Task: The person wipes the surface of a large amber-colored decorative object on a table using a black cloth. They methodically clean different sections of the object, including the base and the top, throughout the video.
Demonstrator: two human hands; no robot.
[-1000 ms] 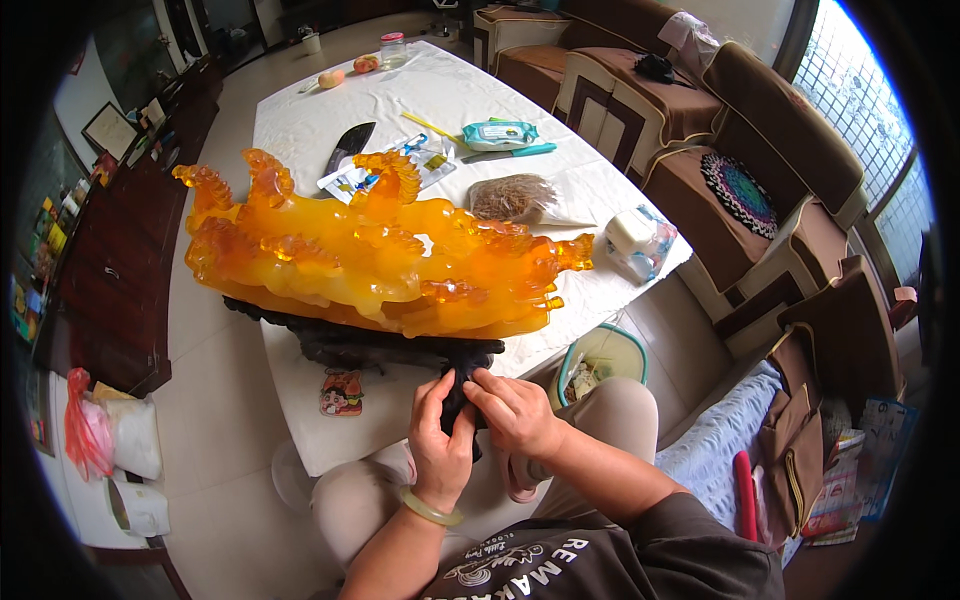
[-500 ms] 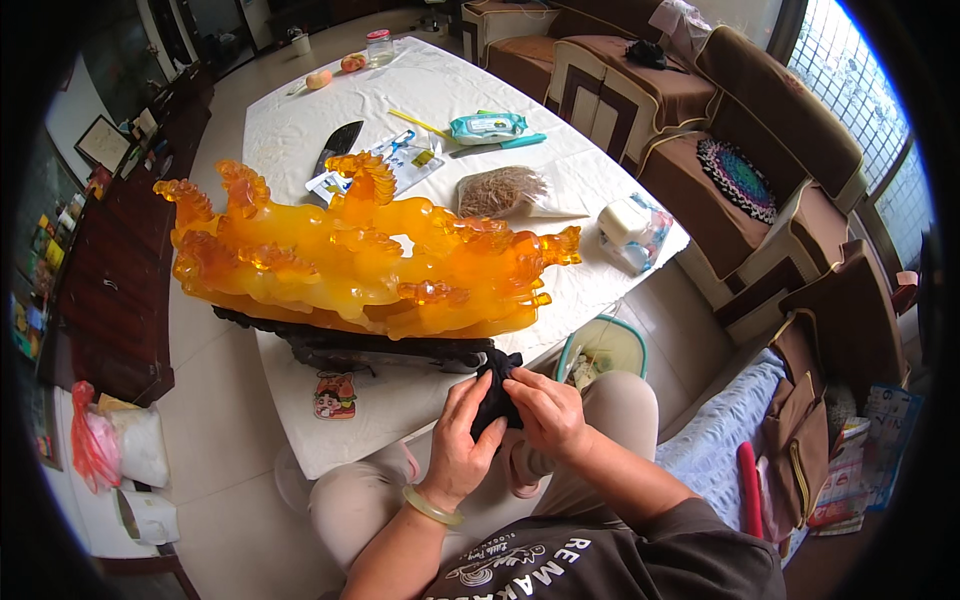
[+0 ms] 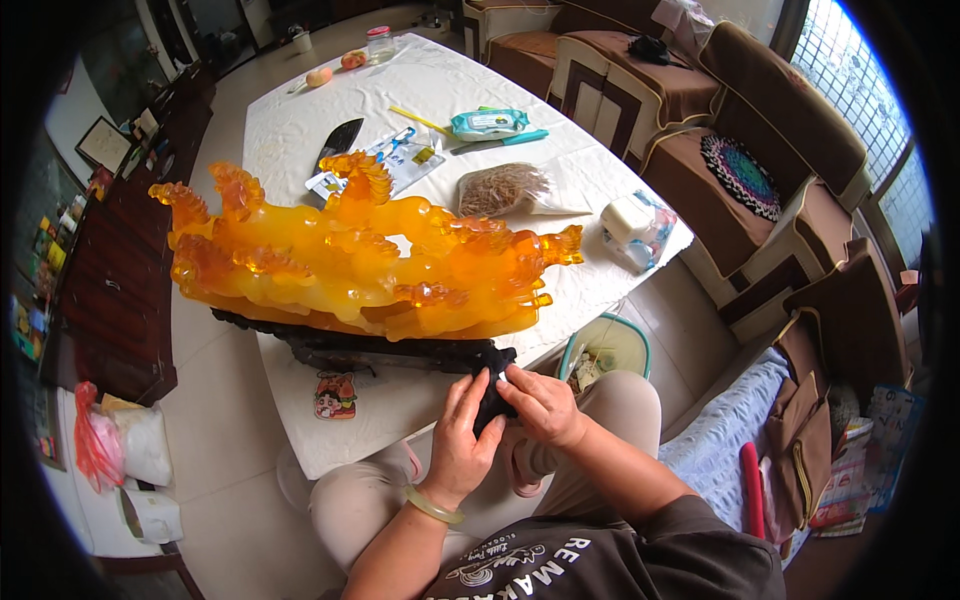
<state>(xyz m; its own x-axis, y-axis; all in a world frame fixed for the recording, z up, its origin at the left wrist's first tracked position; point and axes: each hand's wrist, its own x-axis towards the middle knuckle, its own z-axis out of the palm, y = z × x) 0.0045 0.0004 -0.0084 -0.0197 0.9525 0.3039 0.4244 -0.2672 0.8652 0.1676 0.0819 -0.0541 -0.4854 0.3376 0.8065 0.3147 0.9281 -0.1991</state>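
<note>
2 hands are working black cloth [image 3: 490,411]: left hand [image 3: 460,440] gripping it, half-curled, right hand [image 3: 545,408] pinching it, near the amber carving [image 3: 360,262].

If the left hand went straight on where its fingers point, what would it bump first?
The left hand would first meet the black cloth it is holding, then perhaps the black stand; depth is unclear.
</note>
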